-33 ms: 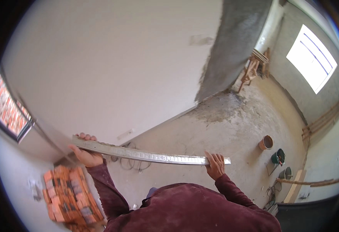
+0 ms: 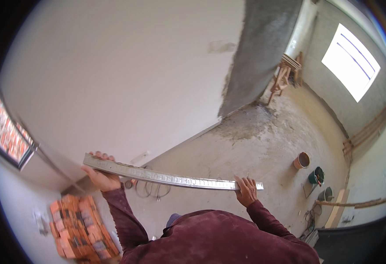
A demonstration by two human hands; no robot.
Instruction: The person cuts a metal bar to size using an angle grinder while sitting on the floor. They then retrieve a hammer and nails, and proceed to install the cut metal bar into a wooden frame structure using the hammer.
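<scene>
A long, silvery metal straightedge (image 2: 171, 178), marked along its length with a row of notches or dents, lies crosswise in both my hands. My left hand (image 2: 103, 179) is closed round its wider left end, thumb below and fingertips over the upper edge. Close to the other end, my right hand (image 2: 246, 192) grips the bar with its fingers over the top; the thumb is hidden. Beyond the bar rises a pale, smooth wall (image 2: 131, 79), apart from it as far as I can tell. A darker grey plaster strip (image 2: 267, 53) with a ragged edge adjoins the pale part.
Bricks (image 2: 81, 226) are stacked at lower left. Cables (image 2: 151, 189) lie on the floor behind the bar. An orange bucket (image 2: 301, 160), a green bucket (image 2: 316, 176) and a grey-green bucket (image 2: 325, 194) stand at right. A wooden trestle (image 2: 280, 79) stands farther back, near a bright window (image 2: 351, 61).
The room has shifted slightly left in the view. Both hands keep their grip on the straightedge, which sits almost as before.
</scene>
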